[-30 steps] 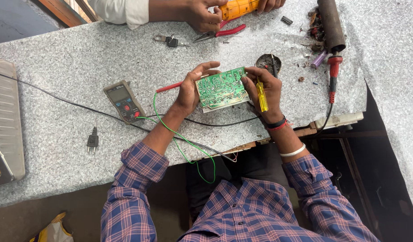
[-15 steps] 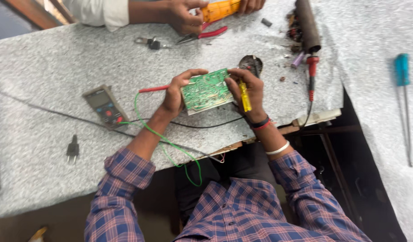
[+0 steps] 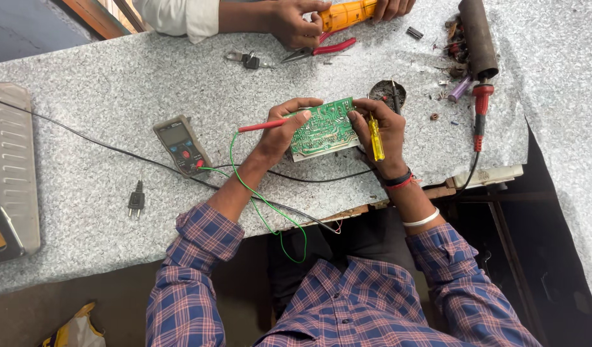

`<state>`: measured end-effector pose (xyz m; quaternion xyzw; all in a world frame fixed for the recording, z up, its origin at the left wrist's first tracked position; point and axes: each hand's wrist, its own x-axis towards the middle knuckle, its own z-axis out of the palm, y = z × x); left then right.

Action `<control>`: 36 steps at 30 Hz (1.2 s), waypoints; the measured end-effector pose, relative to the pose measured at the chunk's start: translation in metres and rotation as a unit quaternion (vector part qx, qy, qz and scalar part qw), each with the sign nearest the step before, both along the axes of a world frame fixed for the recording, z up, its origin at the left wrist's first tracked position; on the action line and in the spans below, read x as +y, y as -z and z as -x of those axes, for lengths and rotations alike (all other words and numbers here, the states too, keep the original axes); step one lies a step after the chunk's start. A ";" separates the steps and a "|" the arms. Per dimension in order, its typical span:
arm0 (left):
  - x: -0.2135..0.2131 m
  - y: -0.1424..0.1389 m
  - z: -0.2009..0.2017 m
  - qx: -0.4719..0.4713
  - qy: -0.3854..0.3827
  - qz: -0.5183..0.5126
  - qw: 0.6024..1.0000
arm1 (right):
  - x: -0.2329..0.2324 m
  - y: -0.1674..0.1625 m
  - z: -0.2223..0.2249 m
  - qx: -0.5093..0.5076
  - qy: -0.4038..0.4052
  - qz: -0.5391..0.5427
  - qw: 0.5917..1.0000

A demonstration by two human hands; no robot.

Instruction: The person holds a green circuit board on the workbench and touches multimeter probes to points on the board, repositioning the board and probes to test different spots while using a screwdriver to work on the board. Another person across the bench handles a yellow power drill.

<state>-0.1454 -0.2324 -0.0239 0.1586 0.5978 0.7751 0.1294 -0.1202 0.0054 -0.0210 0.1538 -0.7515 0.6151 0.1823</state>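
Observation:
Both my hands hold a green circuit board [image 3: 323, 126] just above the speckled grey table [image 3: 103, 109]. My left hand [image 3: 280, 132] grips the board's left edge, and a red probe [image 3: 262, 126] with a green wire [image 3: 257, 193] lies under its thumb. My right hand [image 3: 381, 128] grips the board's right edge and also carries a yellow-handled screwdriver [image 3: 375, 138] pointing down along the palm.
A grey multimeter [image 3: 182, 144] lies left of my hands, with a black plug [image 3: 136, 202] and black cable nearby. A soldering iron [image 3: 479, 112] and a brown cylinder [image 3: 477, 38] lie at the right. Another person's hands [image 3: 296, 22] hold an orange tool; red pliers [image 3: 321, 50] and keys [image 3: 244, 60] lie beside them.
The view has shifted, so everything sits differently in frame. My hands keep the same hold on the board and screwdriver. The blue screwdriver at far right is out of view.

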 end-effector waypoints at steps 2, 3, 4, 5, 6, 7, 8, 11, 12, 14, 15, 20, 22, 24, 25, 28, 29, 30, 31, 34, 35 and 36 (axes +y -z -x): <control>0.001 0.001 -0.005 0.008 -0.005 0.010 1.000 | 0.000 0.003 -0.004 0.002 0.000 0.001 1.000; 0.001 0.002 -0.007 0.010 -0.008 0.014 1.000 | 0.000 0.004 -0.006 0.002 0.001 0.001 1.000; 0.001 0.003 -0.010 0.010 -0.011 0.017 1.000 | 0.000 0.006 -0.009 0.001 0.002 0.000 1.000; 0.002 0.004 -0.013 0.023 -0.018 0.025 0.999 | 0.000 0.007 -0.011 -0.001 0.002 -0.003 1.000; 0.002 0.005 -0.015 0.037 -0.025 0.033 0.998 | 0.001 0.008 -0.014 -0.003 0.001 -0.005 1.000; 0.003 0.006 -0.017 0.050 -0.032 0.040 0.997 | 0.001 0.009 -0.016 -0.004 0.001 -0.008 1.000; 0.003 0.008 -0.020 0.044 -0.038 0.044 0.997 | 0.001 0.010 -0.019 -0.004 0.002 -0.006 1.000; 0.005 0.014 -0.024 0.035 -0.048 0.044 0.997 | 0.003 0.013 -0.024 0.000 0.004 -0.001 1.000; 0.005 0.016 -0.025 0.033 -0.048 0.036 0.998 | 0.004 0.014 -0.026 -0.001 0.002 0.000 1.000; 0.006 0.021 -0.028 0.029 -0.052 0.031 0.998 | 0.005 0.017 -0.030 -0.006 0.000 0.001 1.000; 0.007 0.023 -0.029 0.029 -0.057 0.034 0.997 | 0.005 0.018 -0.032 -0.006 -0.002 0.003 1.000; 0.005 0.032 -0.039 0.046 -0.086 0.034 0.995 | -0.001 0.025 -0.041 0.002 0.010 -0.007 1.000; 0.002 0.033 -0.043 0.067 -0.095 0.035 0.993 | -0.004 0.028 -0.045 0.005 0.013 -0.015 1.000; 0.000 0.035 -0.048 0.061 -0.093 0.034 0.993 | -0.007 0.031 -0.049 -0.005 0.013 -0.009 1.000; -0.002 0.035 -0.049 0.062 -0.092 0.033 0.993 | -0.010 0.034 -0.050 -0.007 0.013 -0.006 1.000; -0.004 0.037 -0.053 0.072 -0.096 0.050 0.992 | -0.012 0.041 -0.054 0.000 0.003 0.010 1.000; -0.004 0.039 -0.055 0.064 -0.096 0.041 0.992 | -0.012 0.043 -0.056 -0.003 0.007 0.005 1.000; -0.005 0.040 -0.057 0.055 -0.094 0.033 0.993 | -0.014 0.045 -0.058 -0.008 0.011 0.001 1.000; -0.007 0.041 -0.059 0.045 -0.093 0.027 0.994 | -0.015 0.048 -0.060 -0.015 0.016 -0.002 1.000; -0.010 0.044 -0.065 0.056 -0.098 0.050 0.992 | -0.018 0.051 -0.066 -0.002 -0.005 0.006 1.000; -0.012 0.044 -0.068 0.056 -0.098 0.045 0.993 | -0.019 0.051 -0.069 -0.003 -0.001 0.001 1.000; -0.013 0.045 -0.070 0.056 -0.098 0.038 0.993 | -0.020 0.051 -0.071 -0.004 0.002 -0.005 1.000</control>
